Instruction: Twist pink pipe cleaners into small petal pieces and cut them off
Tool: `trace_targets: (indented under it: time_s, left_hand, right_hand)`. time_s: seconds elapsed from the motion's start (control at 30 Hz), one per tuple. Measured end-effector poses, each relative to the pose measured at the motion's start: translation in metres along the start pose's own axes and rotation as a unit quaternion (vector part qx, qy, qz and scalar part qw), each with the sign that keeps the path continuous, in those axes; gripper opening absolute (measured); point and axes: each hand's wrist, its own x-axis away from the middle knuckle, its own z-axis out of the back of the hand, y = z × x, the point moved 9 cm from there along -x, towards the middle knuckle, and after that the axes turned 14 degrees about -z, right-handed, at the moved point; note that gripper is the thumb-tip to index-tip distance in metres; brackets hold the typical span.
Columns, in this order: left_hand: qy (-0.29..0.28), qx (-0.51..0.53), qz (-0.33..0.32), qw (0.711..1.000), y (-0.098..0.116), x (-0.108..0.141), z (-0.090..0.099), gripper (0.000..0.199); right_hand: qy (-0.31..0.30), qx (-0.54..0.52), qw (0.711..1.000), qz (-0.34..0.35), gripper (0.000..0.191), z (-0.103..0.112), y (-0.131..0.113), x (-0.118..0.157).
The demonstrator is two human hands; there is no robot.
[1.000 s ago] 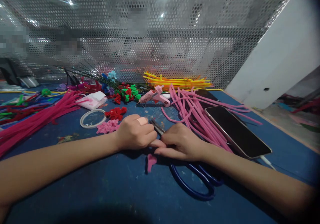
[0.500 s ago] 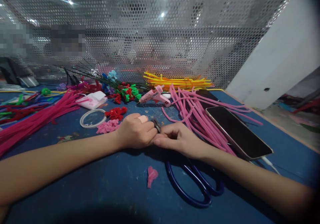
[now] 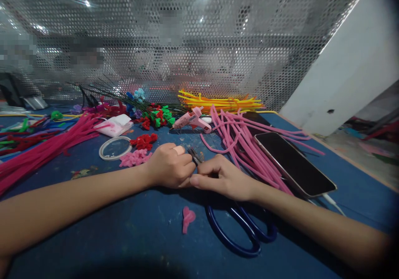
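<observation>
My left hand (image 3: 171, 165) is closed in a fist, with a ring on one finger. Its fingertips meet my right hand (image 3: 224, 177), whose thumb and forefinger are pinched together. Whatever lies between the fingers is hidden. Scissors (image 3: 248, 253) with dark blue loop handles rest on the table under my right hand, and a grey metal tip shows just behind the hands. In front of them lies a small pink fuzzy looped piece (image 3: 188, 217). Beside my left wrist is a small pile of pink fuzzy pieces (image 3: 134, 158).
Behind are a pink glue gun (image 3: 191, 119), a tape roll (image 3: 102, 154), red pieces (image 3: 143, 141) and a white packet (image 3: 114, 125). Pink pipe cleaners (image 3: 249, 154) and a phone (image 3: 296, 165) lie right, magenta ones (image 3: 52, 146) left, yellow ones (image 3: 218, 103) by the perforated metal screen (image 3: 187, 55).
The whole view has shifted very slightly. Both hands stay pressed together in nearly the same pose, and the things on the table have not moved.
</observation>
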Motion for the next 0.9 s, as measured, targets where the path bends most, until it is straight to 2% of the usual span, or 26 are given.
trace_targets:
  time_s: [0.13, 0.23, 0.3, 0.43, 0.53, 0.6, 0.67, 0.73, 0.8, 0.9]
  left_hand:
    - [-0.017, 0.024, 0.019, 0.999, -0.004, 0.003, -0.006, 0.053]
    - [-0.033, 0.110, 0.059, 0.992, -0.013, 0.008, -0.017, 0.060]
    - [-0.036, 0.206, 0.082, 0.974, -0.018, 0.010, -0.025, 0.064]
    - [-0.036, 0.361, 0.128, 0.923, -0.025, 0.013, -0.039, 0.064]
    - [-0.021, 0.428, 0.137, 0.893, -0.026, 0.014, -0.043, 0.070]
    - [-0.009, 0.449, 0.155, 0.880, -0.029, 0.015, -0.045, 0.071]
    - [-0.006, 0.450, 0.196, 0.871, -0.035, 0.019, -0.050, 0.063]
    - [-0.015, 0.436, 0.230, 0.870, -0.039, 0.022, -0.055, 0.047]
    - [-0.028, 0.422, 0.239, 0.874, -0.040, 0.024, -0.058, 0.029]
    - [-0.028, 0.421, 0.244, 0.873, -0.041, 0.025, -0.060, 0.022]
  right_hand:
    - [0.017, 0.022, 1.000, 0.005, 0.047, 0.001, -0.001, 0.000]
    - [0.051, 0.046, 0.997, 0.018, 0.046, 0.005, -0.003, -0.001]
    - [0.060, 0.054, 0.997, 0.020, 0.046, 0.005, -0.003, 0.000]
    - [0.046, 0.045, 0.998, 0.021, 0.042, 0.003, -0.003, 0.002]
    - [0.017, 0.072, 0.994, 0.082, 0.028, -0.004, -0.013, 0.008]
    - [-0.020, 0.130, 0.979, 0.155, 0.034, -0.014, -0.024, 0.014]
    - [-0.056, 0.186, 0.958, 0.213, 0.035, -0.024, -0.031, 0.019]
    - [-0.081, 0.200, 0.949, 0.232, 0.025, -0.029, -0.033, 0.020]
    - [-0.097, 0.181, 0.953, 0.221, 0.016, -0.028, -0.032, 0.018]
    - [-0.111, 0.145, 0.965, 0.189, 0.010, -0.026, -0.031, 0.014]
